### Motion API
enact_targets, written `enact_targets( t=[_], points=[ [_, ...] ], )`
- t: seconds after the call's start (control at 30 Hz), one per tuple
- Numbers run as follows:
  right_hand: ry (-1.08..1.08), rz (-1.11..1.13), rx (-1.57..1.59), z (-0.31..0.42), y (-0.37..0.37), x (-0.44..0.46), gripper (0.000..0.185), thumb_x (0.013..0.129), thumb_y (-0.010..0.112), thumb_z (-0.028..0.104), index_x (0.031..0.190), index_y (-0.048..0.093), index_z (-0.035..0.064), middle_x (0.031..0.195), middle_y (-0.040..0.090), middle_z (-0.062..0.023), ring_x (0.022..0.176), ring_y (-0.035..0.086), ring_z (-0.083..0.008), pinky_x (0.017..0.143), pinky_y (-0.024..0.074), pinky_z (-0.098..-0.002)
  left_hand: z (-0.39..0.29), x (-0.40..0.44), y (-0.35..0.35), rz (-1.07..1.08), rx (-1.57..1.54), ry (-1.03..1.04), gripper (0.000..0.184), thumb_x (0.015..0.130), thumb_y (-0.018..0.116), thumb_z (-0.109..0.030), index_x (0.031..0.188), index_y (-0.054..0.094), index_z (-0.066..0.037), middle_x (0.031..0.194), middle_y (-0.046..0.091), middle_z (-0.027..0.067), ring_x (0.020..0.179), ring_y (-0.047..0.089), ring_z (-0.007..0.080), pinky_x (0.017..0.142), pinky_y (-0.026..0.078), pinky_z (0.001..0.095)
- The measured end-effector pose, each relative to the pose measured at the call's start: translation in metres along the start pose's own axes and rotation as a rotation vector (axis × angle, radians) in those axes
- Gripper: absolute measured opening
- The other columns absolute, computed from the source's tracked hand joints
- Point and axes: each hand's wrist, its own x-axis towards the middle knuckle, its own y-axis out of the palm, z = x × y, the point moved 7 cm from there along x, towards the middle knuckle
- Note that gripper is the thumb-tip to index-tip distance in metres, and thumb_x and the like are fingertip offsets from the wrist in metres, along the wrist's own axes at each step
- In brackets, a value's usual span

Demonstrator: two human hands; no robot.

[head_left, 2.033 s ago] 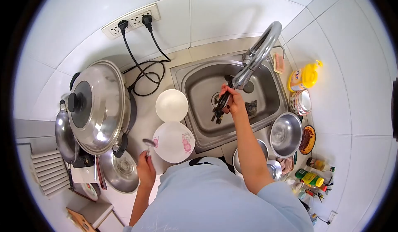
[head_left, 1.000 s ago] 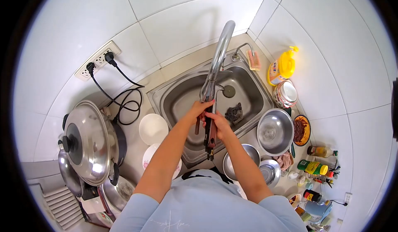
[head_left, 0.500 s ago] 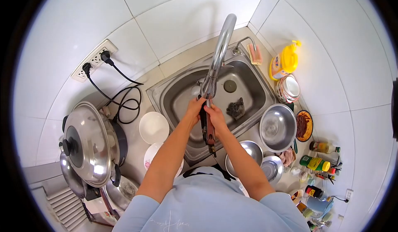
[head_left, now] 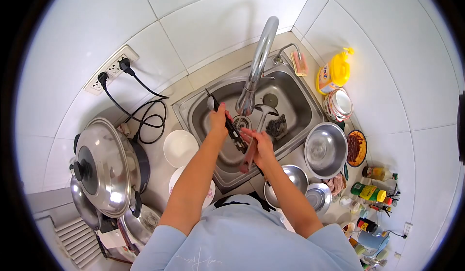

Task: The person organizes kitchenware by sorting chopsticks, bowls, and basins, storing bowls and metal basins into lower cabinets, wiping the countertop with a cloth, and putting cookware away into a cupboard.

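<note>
My left hand point(head_left: 219, 119) is closed around a bundle of black-handled utensils point(head_left: 233, 134) over the left side of the sink point(head_left: 199, 142). A small rounded metal end, like a spoon's, shows above the fingers. In my right hand point(head_left: 261, 145) is a cooking spatula point(head_left: 262, 120) with a reddish-brown handle. Its broad metal head points away from me, right of the faucet point(head_left: 261, 53), and the handle end looks blurred. The faucet spout hangs just beyond both hands. A dark scouring pad point(head_left: 276, 127) lies in the sink, right of the spatula.
Metal bowls point(head_left: 326, 149) stand right of the sink, near a yellow soap bottle point(head_left: 334, 71) and several condiment bottles. To the left are white bowls point(head_left: 180, 148), a large lidded pot point(head_left: 104, 167) and black cords point(head_left: 145, 118) plugged into the wall.
My hands have moved apart from their joined grip under the spout. The black-handled bundle is now at left and the spatula at right, its metal head now visible.
</note>
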Motion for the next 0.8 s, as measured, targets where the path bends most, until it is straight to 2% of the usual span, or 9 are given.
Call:
enact_targets(
  t=[0.07, 0.17, 0.2, 0.3, 0.4, 0.53, 0.67, 0.77, 0.8],
  points=[
    [0.054, -0.111, -0.059, -0.007, -0.007, -0.011, 0.016, 0.08, 0.045, 0.003, 0.092, 0.036, -0.003, 0.104, 0.054, -0.0185, 0.091, 0.055, -0.0219, 0.08, 0.0453, -0.031, 0.0, -0.002, 0.005, -0.007, 0.043, -0.009, 0.024, 0.08, 0.057, -0.019, 0.071, 0.04, -0.006, 0.054, 0.043, 0.0022, 0.044, 0.042, 0.0119, 0.039, 0.038, 0.0277],
    [0.077, -0.121, -0.201, -0.011, -0.004, -0.01, 0.016, 0.08, 0.045, 0.004, 0.093, 0.038, -0.001, 0.102, 0.056, -0.015, 0.084, 0.055, -0.0173, 0.074, 0.0473, -0.0294, 0.003, 0.001, 0.006, -0.02, 0.125, -0.002, 0.025, 0.079, 0.059, -0.019, 0.07, 0.038, -0.008, 0.055, 0.044, 0.0013, 0.043, 0.042, 0.0117, 0.039, 0.037, 0.0276],
    [0.108, -0.057, -0.203, -0.01, -0.002, -0.007, 0.017, 0.08, 0.046, 0.004, 0.095, 0.038, 0.0011, 0.099, 0.058, -0.0119, 0.076, 0.055, -0.0142, 0.066, 0.0485, -0.0274, 0.004, 0.003, 0.005, -0.001, 0.055, -0.013, 0.022, 0.08, 0.057, -0.019, 0.073, 0.04, -0.006, 0.056, 0.045, 0.0023, 0.044, 0.044, 0.0127, 0.04, 0.039, 0.0284],
    [0.19, -0.036, -0.23, -0.008, -0.002, -0.004, 0.024, 0.079, 0.05, 0.005, 0.1, 0.041, 0.003, 0.093, 0.058, -0.0073, 0.068, 0.053, -0.0108, 0.057, 0.0459, -0.0249, 0.007, 0.009, 0.003, 0.023, -0.041, -0.06, 0.02, 0.081, 0.056, -0.018, 0.078, 0.042, -0.004, 0.059, 0.048, 0.0044, 0.048, 0.048, 0.0151, 0.043, 0.044, 0.0307],
    [0.163, -0.028, -0.191, -0.006, -0.005, 0.004, 0.019, 0.077, 0.05, 0.0, 0.094, 0.041, -0.0014, 0.094, 0.058, -0.0129, 0.069, 0.057, -0.0162, 0.059, 0.0495, -0.027, 0.01, 0.012, 0.0, 0.059, -0.095, -0.135, 0.02, 0.081, 0.056, -0.02, 0.081, 0.044, -0.003, 0.064, 0.052, 0.0071, 0.053, 0.053, 0.0182, 0.048, 0.049, 0.0336],
    [0.174, -0.059, -0.207, -0.018, -0.016, 0.01, 0.016, 0.076, 0.051, -0.002, 0.091, 0.043, -0.002, 0.092, 0.058, -0.0137, 0.068, 0.058, -0.0169, 0.057, 0.0506, -0.0291, 0.012, 0.012, -0.004, 0.062, -0.067, -0.142, 0.023, 0.081, 0.057, -0.022, 0.084, 0.045, -0.002, 0.069, 0.055, 0.0109, 0.059, 0.056, 0.0216, 0.052, 0.051, 0.0355],
    [0.136, -0.06, -0.094, -0.012, -0.015, 0.02, 0.013, 0.077, 0.051, -0.002, 0.089, 0.046, -0.0034, 0.083, 0.058, -0.0126, 0.065, 0.057, -0.0154, 0.055, 0.0498, -0.0261, 0.017, 0.007, -0.006, 0.046, -0.098, -0.155, 0.024, 0.081, 0.057, -0.022, 0.085, 0.046, -0.001, 0.07, 0.056, 0.0113, 0.06, 0.057, 0.0222, 0.052, 0.051, 0.0341],
    [0.107, -0.128, -0.021, -0.002, -0.004, 0.033, 0.013, 0.079, 0.05, -0.004, 0.09, 0.044, -0.0051, 0.077, 0.058, -0.0137, 0.06, 0.056, -0.0153, 0.052, 0.0491, -0.0229, 0.034, -0.004, -0.002, 0.112, -0.055, -0.301, 0.021, 0.082, 0.055, -0.02, 0.086, 0.047, -0.001, 0.07, 0.056, 0.0091, 0.059, 0.056, 0.0196, 0.051, 0.05, 0.0308],
    [0.063, -0.139, -0.044, 0.003, -0.003, 0.041, 0.013, 0.079, 0.05, -0.004, 0.091, 0.044, -0.0043, 0.077, 0.057, -0.0132, 0.061, 0.056, -0.0154, 0.053, 0.0489, -0.0234, 0.05, 0.002, 0.002, 0.281, -0.062, -0.368, 0.019, 0.082, 0.053, -0.018, 0.086, 0.047, -0.001, 0.07, 0.056, 0.0084, 0.058, 0.056, 0.0187, 0.051, 0.05, 0.0303]
  ],
)
